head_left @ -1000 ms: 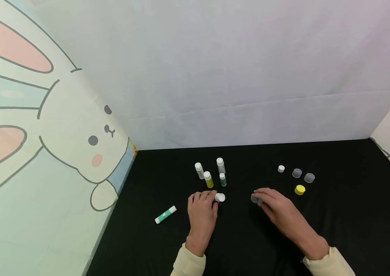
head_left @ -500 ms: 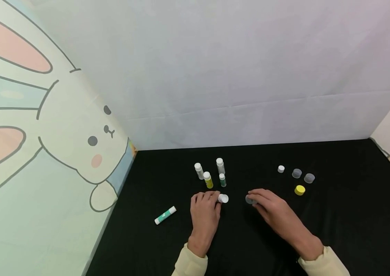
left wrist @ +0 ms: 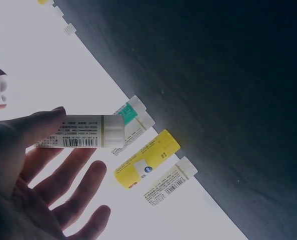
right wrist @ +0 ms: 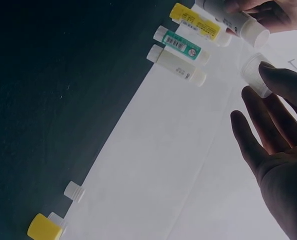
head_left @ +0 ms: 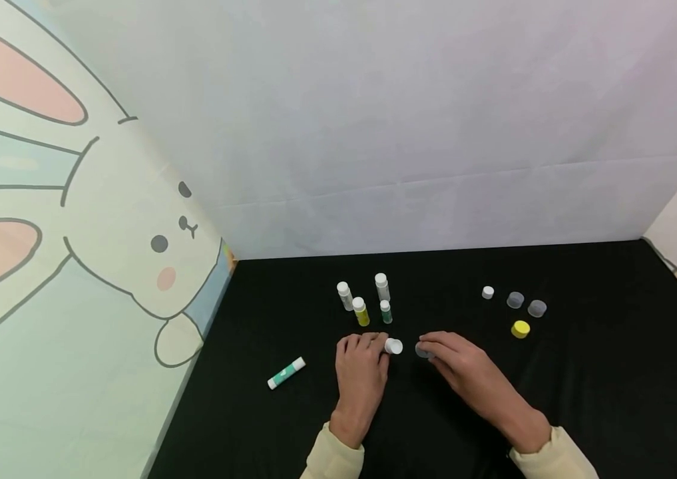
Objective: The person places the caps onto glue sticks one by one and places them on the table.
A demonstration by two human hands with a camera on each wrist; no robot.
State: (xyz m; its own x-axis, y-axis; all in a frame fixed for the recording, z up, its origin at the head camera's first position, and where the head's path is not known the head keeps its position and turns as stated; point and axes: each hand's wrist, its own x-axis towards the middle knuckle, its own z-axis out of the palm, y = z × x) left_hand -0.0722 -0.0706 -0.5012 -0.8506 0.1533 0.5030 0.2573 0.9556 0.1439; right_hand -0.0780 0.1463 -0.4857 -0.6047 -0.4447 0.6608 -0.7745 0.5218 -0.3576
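My left hand [head_left: 361, 379] grips a white glue stick [left wrist: 81, 131] with a printed label and barcode. In the head view it is tipped over, its round white end pointing toward my right hand [head_left: 476, 374]. That right hand pinches a translucent ribbed cap [right wrist: 256, 75] between thumb and fingers. A short gap separates the cap from the stick's end. Just beyond the left hand stand two white glue sticks, a yellow glue stick [head_left: 361, 311] and a small green glue stick [head_left: 386, 311]; all wear white caps.
A green and white glue stick [head_left: 286, 374] lies on its side left of the left hand. Toward the right of the black table [head_left: 614, 372] sit a white cap [head_left: 488, 293], two translucent caps and a yellow cap [head_left: 520, 330]. A pale cloth wall [head_left: 434, 213] borders the back.
Both hands have drawn together: the left moves right with the glue stick, the right moves left with the cap. The stick's end has turned further toward the cap. The other items stay put.
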